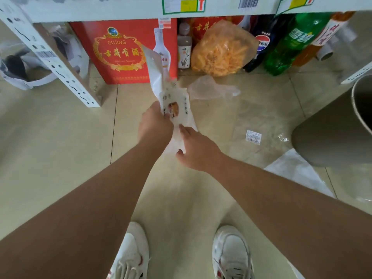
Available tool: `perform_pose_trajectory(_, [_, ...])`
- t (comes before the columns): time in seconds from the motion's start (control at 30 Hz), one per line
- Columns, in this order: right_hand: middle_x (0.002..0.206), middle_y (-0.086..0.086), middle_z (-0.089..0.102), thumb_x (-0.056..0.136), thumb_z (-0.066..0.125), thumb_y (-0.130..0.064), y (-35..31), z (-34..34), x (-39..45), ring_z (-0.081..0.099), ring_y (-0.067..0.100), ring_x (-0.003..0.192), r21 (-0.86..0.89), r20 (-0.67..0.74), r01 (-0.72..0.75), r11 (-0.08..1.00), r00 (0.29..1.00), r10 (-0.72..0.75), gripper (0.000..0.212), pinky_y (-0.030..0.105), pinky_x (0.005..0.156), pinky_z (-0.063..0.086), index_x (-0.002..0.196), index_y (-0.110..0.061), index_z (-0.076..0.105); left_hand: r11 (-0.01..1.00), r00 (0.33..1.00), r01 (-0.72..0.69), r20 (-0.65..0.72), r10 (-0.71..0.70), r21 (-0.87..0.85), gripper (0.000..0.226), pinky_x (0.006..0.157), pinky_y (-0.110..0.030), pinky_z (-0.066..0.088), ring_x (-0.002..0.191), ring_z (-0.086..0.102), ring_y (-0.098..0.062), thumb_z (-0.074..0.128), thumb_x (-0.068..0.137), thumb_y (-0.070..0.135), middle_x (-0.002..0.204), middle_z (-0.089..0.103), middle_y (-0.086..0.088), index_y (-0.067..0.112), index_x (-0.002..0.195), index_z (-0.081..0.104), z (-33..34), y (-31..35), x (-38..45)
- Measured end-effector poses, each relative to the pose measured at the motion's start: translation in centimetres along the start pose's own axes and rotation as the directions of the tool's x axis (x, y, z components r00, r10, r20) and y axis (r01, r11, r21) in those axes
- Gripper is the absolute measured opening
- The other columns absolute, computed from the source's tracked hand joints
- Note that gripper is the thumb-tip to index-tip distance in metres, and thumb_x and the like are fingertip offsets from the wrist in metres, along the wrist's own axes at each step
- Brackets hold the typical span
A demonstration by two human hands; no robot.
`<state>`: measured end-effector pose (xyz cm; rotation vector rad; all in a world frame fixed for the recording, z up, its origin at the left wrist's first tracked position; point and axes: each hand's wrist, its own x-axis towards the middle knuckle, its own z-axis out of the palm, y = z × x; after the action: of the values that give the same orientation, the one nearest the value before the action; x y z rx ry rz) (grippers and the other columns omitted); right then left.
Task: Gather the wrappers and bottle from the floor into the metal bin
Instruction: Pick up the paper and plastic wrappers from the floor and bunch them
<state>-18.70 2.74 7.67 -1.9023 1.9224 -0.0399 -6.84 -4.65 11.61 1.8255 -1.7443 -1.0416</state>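
My left hand [155, 123] grips a long white printed wrapper [175, 101] and holds it up above the floor. My right hand [193, 150] reaches under the wrapper's lower end with fingers spread, touching or nearly touching it. A clear crumpled plastic wrapper [213, 88] lies on the tiles just beyond. A clear film with a barcode label [254, 137] lies flat to the right. Another white wrapper [296, 170] rests beside the metal bin [330, 137], which stands at the right edge. No loose bottle on the floor is evident.
A shelf runs along the top, with a red liquor box [120, 55], a bag of orange snacks [221, 51] and several drink bottles [289, 45] under it. A white perforated shelf post [60, 65] stands at left. My white shoes [130, 256] are at the bottom.
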Motion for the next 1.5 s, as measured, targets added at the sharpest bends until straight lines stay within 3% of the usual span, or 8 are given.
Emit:
perform_pose_trajectory(0.4, [0.132,0.012,0.049,0.092,0.054,-0.049,8.4,1.7,-1.7,0.052,0.030,0.115,-0.264,0.094,-0.267,0.927,0.949,0.300,0.068,0.040,0.092,0.043,0.139,-0.004,0.036,0.995,0.993,-0.078,0.089,0.072,0.063,0.021,0.077,-0.046,0.058,0.085,0.069,-0.032,0.048,0.094,0.021,0.098,0.069,-0.004,0.020,0.111,0.061,4.3,0.9,0.0])
perform_pose_trajectory(0.7, [0.164,0.015,0.003,0.096,0.048,-0.050,11.7,5.9,-1.0,0.012,0.029,0.149,-0.183,0.266,-0.317,0.931,0.895,0.357,0.084,0.048,0.121,0.014,0.156,-0.009,0.005,0.988,0.991,-0.075,0.120,0.059,0.134,0.022,0.073,-0.048,0.059,0.078,0.071,-0.031,0.044,0.089,0.028,0.091,0.069,-0.003,0.021,0.105,0.057,6.6,0.4,0.7])
perform_pose_trajectory(0.87, [0.131,0.012,0.053,0.094,0.058,-0.033,11.5,6.5,-0.5,0.055,0.028,0.115,-0.375,0.087,-0.282,0.883,0.938,0.336,0.043,0.039,0.100,0.037,0.130,-0.010,0.052,0.987,0.990,-0.090,0.119,0.074,0.135,0.026,0.072,-0.047,0.059,0.078,0.071,-0.031,0.044,0.090,0.029,0.096,0.069,-0.001,0.022,0.111,0.056,6.7,-0.3,1.0])
perform_pose_trajectory(1.0, [0.109,0.006,0.063,0.092,0.052,-0.013,11.2,5.9,-1.0,0.063,0.026,0.100,-0.442,0.085,-0.265,0.857,0.939,0.334,0.022,0.037,0.093,0.040,0.111,-0.014,0.064,0.984,0.990,-0.096,0.116,0.079,0.147,0.023,0.070,-0.048,0.059,0.076,0.070,-0.031,0.044,0.090,0.028,0.091,0.068,-0.002,0.020,0.107,0.056,6.4,-0.6,0.9])
perform_pose_trajectory(1.07, [0.104,0.005,0.067,0.092,0.051,-0.012,11.7,6.1,-0.9,0.066,0.024,0.094,-0.360,0.023,-0.339,0.869,0.928,0.371,0.022,0.035,0.084,0.045,0.108,-0.015,0.067,0.981,0.991,-0.099,0.108,0.082,0.164,0.018,0.069,-0.048,0.059,0.075,0.069,-0.031,0.044,0.091,0.026,0.087,0.068,-0.003,0.019,0.103,0.056,6.2,-0.7,1.1])
perform_pose_trajectory(1.17, [0.097,0.006,0.067,0.097,0.048,-0.017,12.3,5.3,0.3,0.066,0.028,0.089,0.174,-0.187,-0.490,0.854,0.835,0.517,0.017,0.034,0.077,0.049,0.101,-0.010,0.063,0.981,0.993,-0.088,0.089,0.073,0.173,0.015,0.069,-0.049,0.058,0.074,0.069,-0.032,0.043,0.091,0.022,0.084,0.067,-0.003,0.018,0.100,0.055,5.7,-0.7,1.4])
perform_pose_trajectory(1.27, [0.085,-0.001,0.059,0.099,0.046,-0.017,9.7,2.8,1.5,0.062,0.024,0.083,0.493,-0.322,-0.321,0.808,0.796,0.513,0.014,0.033,0.068,0.047,0.095,-0.011,0.057,0.980,0.995,-0.079,0.076,0.067,0.180,0.015,0.068,-0.048,0.058,0.075,0.068,-0.032,0.043,0.090,0.020,0.083,0.068,-0.004,0.018,0.099,0.054,5.4,-0.8,1.4])
perform_pose_trajectory(1.5, [0.093,0.006,0.064,0.094,0.054,-0.011,0.1,1.9,2.9,0.061,0.024,0.082,0.497,-0.451,0.215,0.841,0.892,0.039,0.010,0.043,0.070,0.052,0.101,-0.006,0.057,0.980,0.991,0.130,0.041,-0.125,-0.149,0.041,0.064,-0.031,0.050,0.074,0.064,-0.019,0.042,0.101,0.052,0.080,0.067,0.002,0.017,0.095,0.064,4.1,0.2,2.0])
